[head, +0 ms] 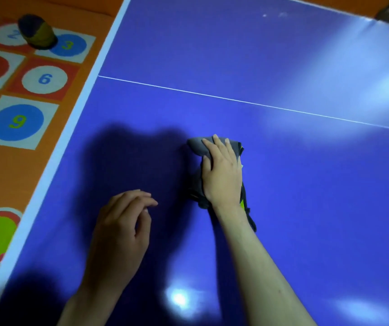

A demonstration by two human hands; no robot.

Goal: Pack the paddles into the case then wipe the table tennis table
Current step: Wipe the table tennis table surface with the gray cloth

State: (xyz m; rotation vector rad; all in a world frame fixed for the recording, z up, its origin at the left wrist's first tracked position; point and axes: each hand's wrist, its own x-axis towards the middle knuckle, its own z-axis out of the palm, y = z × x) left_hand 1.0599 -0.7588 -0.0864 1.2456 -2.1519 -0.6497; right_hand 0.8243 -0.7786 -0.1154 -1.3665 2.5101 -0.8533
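Since the cloth (pixel 198 147) mid-frame looks soft & light, press flat on top. Right hand (pixel 221 170) does, fingers spread; left hand (pixel 123 227) hovers, loosely curled, empty.

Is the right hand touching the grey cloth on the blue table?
Touching. The head view shows the right hand lying flat on the grey cloth, fingers straight across it, pressing it onto the table.

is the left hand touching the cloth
No, the left hand hovers apart from the cloth, which only the right hand presses.
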